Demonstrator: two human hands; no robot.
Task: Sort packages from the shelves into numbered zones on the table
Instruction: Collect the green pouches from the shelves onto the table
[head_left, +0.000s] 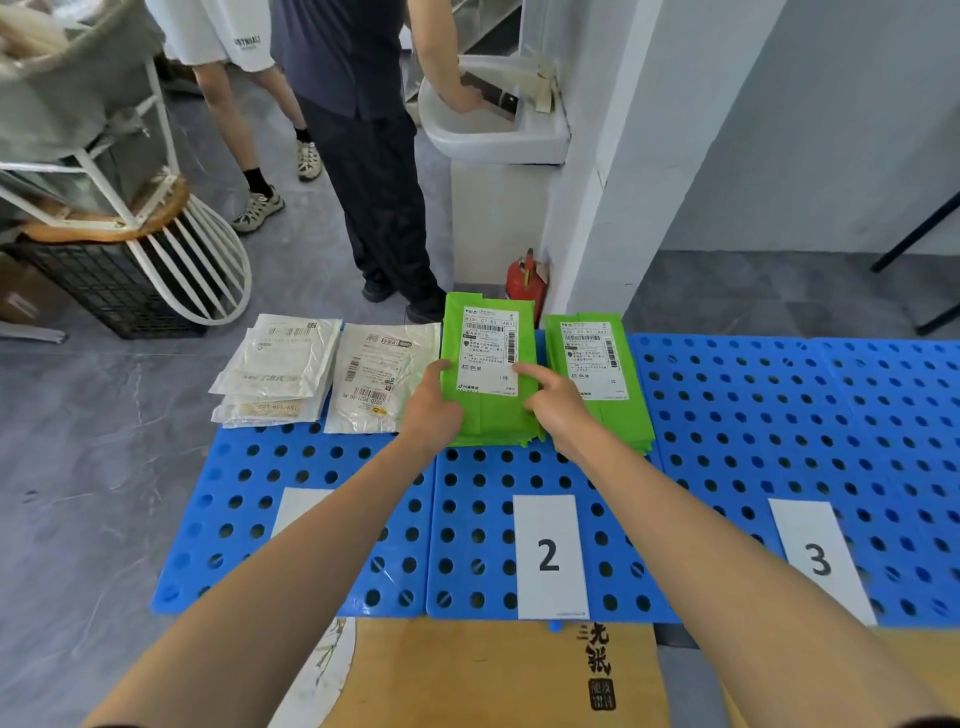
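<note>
Blue perforated boards (727, 415) lie nearest, each with a white number card at its near edge: the card marked 2 (549, 556) in the middle, the card marked 3 (821, 558) to its right, and a third card mostly hidden under the left forearm. Both arms reach over these to the far side of the middle board.

The left hand (431, 405) and the right hand (556, 402) hold a green package (488, 358) by its two long edges. Each thumb lies on top beside the printed label, and the other fingers curl down at the side. The package sits on a pile of similar green ones in line with card 2, so the two-sided hold looks meant to square it on the pile with its label up. I judge this placement nearly done.

Just beside it to the right is a second green stack (597, 374), on the same board. To the left, white packages (384, 379) lie in two piles at the far end of the first board. Beyond the boards a person (363, 156) stands at a washbasin (493, 135).
</note>
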